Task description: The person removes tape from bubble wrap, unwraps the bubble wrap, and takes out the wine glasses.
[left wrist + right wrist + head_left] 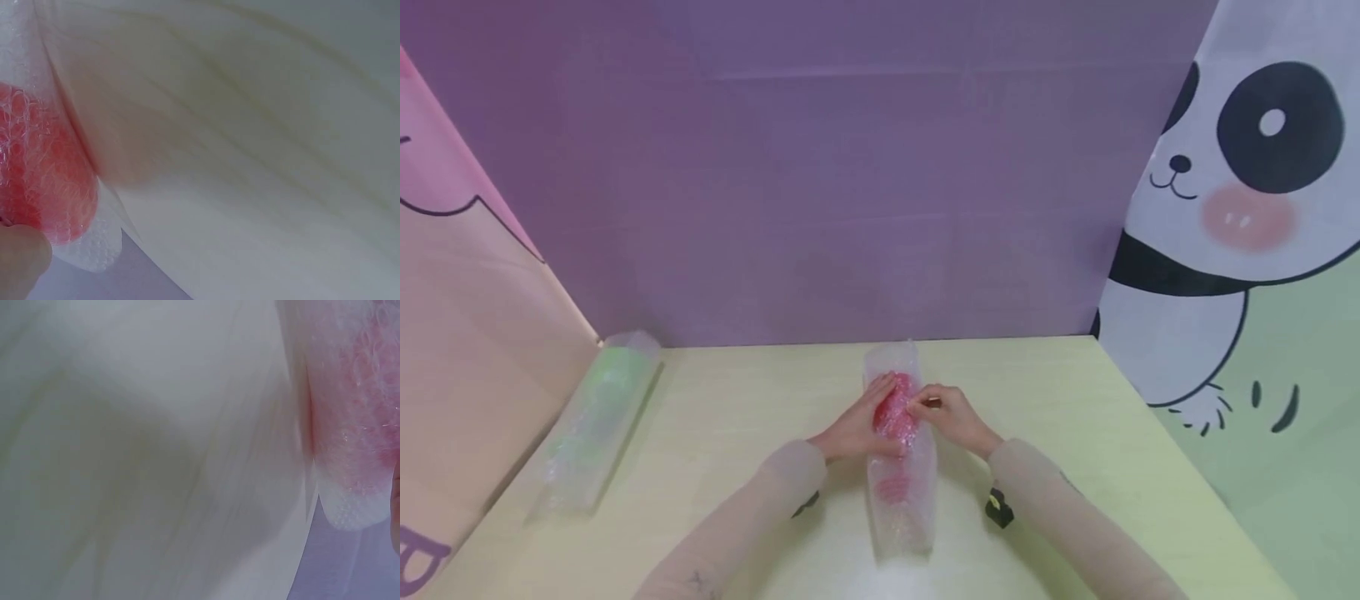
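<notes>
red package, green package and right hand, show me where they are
Red package (pixel 896 419): head view, on its red upper part
Green package (pixel 601 417): head view, on the middle of its wrap
Right hand (pixel 958 421): head view, on the back of the hand

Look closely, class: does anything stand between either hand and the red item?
Yes: see-through bubble wrap covers the red item. The left hand and the right hand both touch that wrap from outside. Nothing else visible stands between; the green bundle lies apart, to the left.
</notes>
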Available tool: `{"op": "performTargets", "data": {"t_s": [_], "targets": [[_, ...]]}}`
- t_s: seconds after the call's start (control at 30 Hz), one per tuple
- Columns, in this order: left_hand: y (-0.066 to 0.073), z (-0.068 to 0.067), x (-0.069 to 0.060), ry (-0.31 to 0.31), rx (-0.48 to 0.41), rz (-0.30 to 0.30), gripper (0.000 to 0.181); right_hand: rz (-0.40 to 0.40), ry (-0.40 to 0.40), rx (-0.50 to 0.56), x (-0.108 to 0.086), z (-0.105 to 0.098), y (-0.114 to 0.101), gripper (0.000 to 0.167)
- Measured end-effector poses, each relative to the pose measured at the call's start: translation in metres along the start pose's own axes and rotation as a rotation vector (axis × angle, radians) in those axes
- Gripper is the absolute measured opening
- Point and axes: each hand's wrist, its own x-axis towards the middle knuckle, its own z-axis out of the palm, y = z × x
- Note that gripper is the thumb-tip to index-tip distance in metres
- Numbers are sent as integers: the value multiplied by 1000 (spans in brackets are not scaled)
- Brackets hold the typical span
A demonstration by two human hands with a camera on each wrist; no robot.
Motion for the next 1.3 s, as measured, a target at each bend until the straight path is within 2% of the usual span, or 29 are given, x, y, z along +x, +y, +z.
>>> {"op": "performTargets", "data": {"t_s": [0.13,0.4,0.6,0.83,1.13,1.3], "targets": [[0,0,0,9,-2,4,107,25,4,13,1,0,2,16],[-4,1,-4,13,-21,-30,106,57,-1,38,3,6,4,18],[-4,2,-6,18,-30,-29,105,81,-25,38,-4,3,-17,17],[-4,1,-4,15,-27,-12,106,91,-28,17,3,0,2,21],[-5,-2,-5,16,-26,-21,108,108,-19,19,5,-3,0,21],[-5,-3,-5,16,-6,0,109,110,-2,21,4,-3,-1,21]]}}
